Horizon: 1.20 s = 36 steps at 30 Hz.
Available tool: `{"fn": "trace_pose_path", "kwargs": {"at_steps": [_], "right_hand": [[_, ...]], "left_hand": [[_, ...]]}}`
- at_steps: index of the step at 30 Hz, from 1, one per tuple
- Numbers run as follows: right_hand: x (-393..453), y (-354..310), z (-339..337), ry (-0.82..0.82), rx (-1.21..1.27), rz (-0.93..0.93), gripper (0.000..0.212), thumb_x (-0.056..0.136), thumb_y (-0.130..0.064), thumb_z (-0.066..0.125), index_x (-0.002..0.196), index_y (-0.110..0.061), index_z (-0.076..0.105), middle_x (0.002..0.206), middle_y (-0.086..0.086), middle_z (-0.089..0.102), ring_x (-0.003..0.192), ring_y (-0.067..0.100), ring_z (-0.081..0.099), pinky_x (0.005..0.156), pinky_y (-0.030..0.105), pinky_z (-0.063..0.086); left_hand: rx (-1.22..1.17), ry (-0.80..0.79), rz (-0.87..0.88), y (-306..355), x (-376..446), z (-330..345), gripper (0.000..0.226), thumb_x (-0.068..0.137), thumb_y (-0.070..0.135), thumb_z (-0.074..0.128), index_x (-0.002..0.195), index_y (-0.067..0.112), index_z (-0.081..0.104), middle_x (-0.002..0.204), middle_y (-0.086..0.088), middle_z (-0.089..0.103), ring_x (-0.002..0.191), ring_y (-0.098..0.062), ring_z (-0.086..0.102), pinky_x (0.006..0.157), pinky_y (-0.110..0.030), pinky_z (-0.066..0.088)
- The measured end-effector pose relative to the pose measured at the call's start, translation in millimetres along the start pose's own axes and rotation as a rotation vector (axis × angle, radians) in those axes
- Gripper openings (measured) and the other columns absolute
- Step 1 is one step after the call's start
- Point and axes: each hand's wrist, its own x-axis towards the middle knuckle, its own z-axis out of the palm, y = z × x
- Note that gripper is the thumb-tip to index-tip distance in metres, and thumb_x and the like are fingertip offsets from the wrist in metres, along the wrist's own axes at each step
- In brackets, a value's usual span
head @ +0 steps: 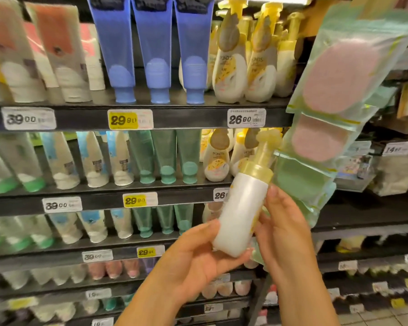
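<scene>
A white pump bottle with a yellow collar and pump head is held tilted in front of the shop shelves, its plain back towards me. My left hand cups its base from below, thumb against the lower side. My right hand grips the bottle's right side, with the thumb tip just below the yellow collar. Matching bottles stand on the top shelf and more of them on the shelf below.
Blue tubes, green tubes and white tubes fill the dark shelves with price tags. A hanging strip of green packets with pink pads dangles at the right, close to the bottle. Floor tiles show at the bottom right.
</scene>
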Motion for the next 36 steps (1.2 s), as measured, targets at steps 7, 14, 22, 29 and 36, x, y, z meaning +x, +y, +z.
{"fn": "trace_pose_path", "kwargs": {"at_steps": [7, 14, 22, 29, 36], "right_hand": [[11.4, -4.1, 11.3, -0.084, -0.312, -0.072, 0.043, 0.072, -0.040, 0.061, 0.104, -0.012, 0.064, 0.092, 0.006, 0.072, 0.082, 0.018, 0.067, 0.072, 0.032, 0.054], [11.5, 2.3, 21.7, -0.077, -0.421, -0.106, 0.039, 0.071, -0.028, 0.068, 0.104, -0.007, 0.064, 0.088, 0.007, 0.073, 0.074, 0.011, 0.070, 0.057, 0.020, 0.053], [13.9, 1.9, 13.9, -0.057, -0.201, -0.094, 0.040, 0.069, -0.027, 0.065, 0.103, -0.005, 0.065, 0.089, 0.011, 0.074, 0.081, 0.021, 0.070, 0.067, 0.029, 0.059], [20.3, 4.5, 14.2, -0.082, -0.238, -0.006, 0.033, 0.082, -0.022, 0.060, 0.111, -0.007, 0.061, 0.096, 0.006, 0.073, 0.091, 0.017, 0.069, 0.073, 0.027, 0.055], [21.2, 0.0, 15.6, -0.082, -0.097, -0.017, 0.044, 0.072, -0.022, 0.062, 0.112, -0.002, 0.061, 0.093, 0.009, 0.073, 0.082, 0.015, 0.069, 0.064, 0.023, 0.056]], "left_hand": [[0.334, 0.090, 0.177, 12.0, 12.8, -4.1, 0.059, 0.061, 0.005, 0.077, 0.117, -0.001, 0.061, 0.112, -0.020, 0.067, 0.095, -0.028, 0.067, 0.077, -0.037, 0.056], [0.696, 0.247, 0.328, 13.4, 19.1, -14.4, 0.063, 0.056, 0.005, 0.079, 0.114, 0.022, 0.060, 0.105, 0.000, 0.073, 0.100, -0.019, 0.068, 0.081, -0.030, 0.054], [0.357, 0.127, 0.151, 12.3, 23.1, -13.3, 0.048, 0.067, 0.015, 0.072, 0.111, -0.002, 0.063, 0.112, -0.021, 0.067, 0.102, -0.032, 0.066, 0.075, -0.036, 0.058], [0.708, 0.225, 0.345, 15.7, 25.4, -17.4, 0.043, 0.063, 0.019, 0.079, 0.103, 0.031, 0.069, 0.105, -0.005, 0.072, 0.100, -0.022, 0.068, 0.081, -0.032, 0.056], [0.317, 0.201, 0.145, 24.1, 24.6, -11.4, 0.046, 0.069, 0.034, 0.078, 0.105, 0.007, 0.069, 0.109, -0.020, 0.069, 0.099, -0.036, 0.067, 0.072, -0.038, 0.058]]}}
